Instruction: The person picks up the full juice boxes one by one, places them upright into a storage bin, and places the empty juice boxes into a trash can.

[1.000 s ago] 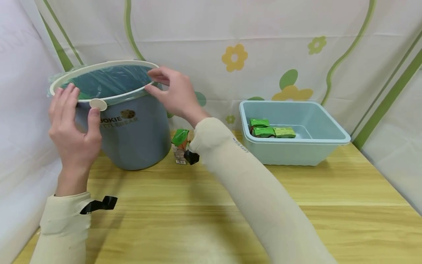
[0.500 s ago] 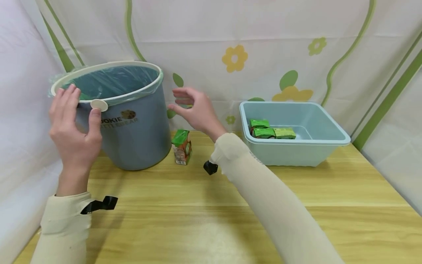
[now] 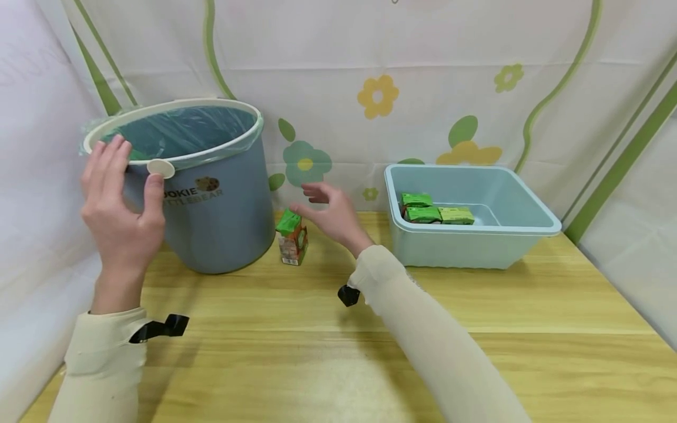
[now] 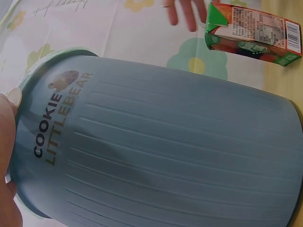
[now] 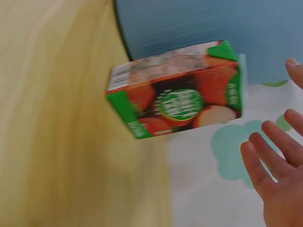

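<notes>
At the left stands a blue-grey trash bin (image 3: pixel 222 211) with a pale rim and a clear plastic liner. My left hand (image 3: pixel 124 211) holds its rim, fingers over the edge and thumb outside by the round handle knob (image 3: pixel 161 168). An upright juice box (image 3: pixel 293 241), green on top with red fruit printed on its sides, stands on the table right of the bin. Beside the juice box's top, my right hand (image 3: pixel 333 212) hangs with fingers spread apart and holds nothing. In the right wrist view, a gap shows between the fingers (image 5: pixel 270 158) and the box.
A light-blue plastic tub (image 3: pixel 476 247) sits at the right, with several green-topped boxes (image 3: pixel 423 214) in its left part. Behind everything hangs a white cloth (image 3: pixel 317 59) with printed flowers. The wooden table (image 3: pixel 296 352) runs in front. Something green lies inside the bin.
My right hand has let go of the bin's rim and moved right and down to beside the juice box. My left hand has stayed at the rim.
</notes>
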`<state>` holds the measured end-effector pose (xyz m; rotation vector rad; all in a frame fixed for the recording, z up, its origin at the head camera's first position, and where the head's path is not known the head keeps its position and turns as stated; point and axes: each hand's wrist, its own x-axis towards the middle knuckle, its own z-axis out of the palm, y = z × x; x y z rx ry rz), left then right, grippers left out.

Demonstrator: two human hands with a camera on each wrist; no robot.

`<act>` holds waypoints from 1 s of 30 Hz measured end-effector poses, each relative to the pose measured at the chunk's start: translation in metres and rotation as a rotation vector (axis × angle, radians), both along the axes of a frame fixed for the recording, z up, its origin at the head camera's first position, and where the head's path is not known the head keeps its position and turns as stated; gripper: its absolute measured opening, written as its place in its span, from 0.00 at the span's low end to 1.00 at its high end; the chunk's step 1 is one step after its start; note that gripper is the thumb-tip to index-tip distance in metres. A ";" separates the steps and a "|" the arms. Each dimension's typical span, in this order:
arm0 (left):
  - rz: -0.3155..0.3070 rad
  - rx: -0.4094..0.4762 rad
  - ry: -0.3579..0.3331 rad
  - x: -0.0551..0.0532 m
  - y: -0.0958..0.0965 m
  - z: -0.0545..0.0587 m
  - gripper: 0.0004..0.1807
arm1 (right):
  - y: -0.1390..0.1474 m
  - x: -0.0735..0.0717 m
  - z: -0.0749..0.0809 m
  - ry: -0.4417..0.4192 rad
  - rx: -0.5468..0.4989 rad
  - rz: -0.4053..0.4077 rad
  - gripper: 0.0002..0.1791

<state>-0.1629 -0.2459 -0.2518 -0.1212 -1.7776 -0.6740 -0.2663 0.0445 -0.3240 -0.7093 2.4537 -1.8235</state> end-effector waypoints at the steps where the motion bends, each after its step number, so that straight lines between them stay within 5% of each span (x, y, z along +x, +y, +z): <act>1: 0.000 0.001 0.001 0.000 0.000 0.000 0.31 | 0.000 0.000 -0.004 -0.012 0.006 0.003 0.34; 13: 0.004 0.002 0.001 0.001 0.001 0.001 0.31 | -0.008 0.007 -0.028 -0.021 0.095 0.043 0.35; 30: 0.002 0.001 -0.009 0.000 0.001 0.001 0.31 | -0.007 0.015 -0.026 0.003 0.154 0.022 0.34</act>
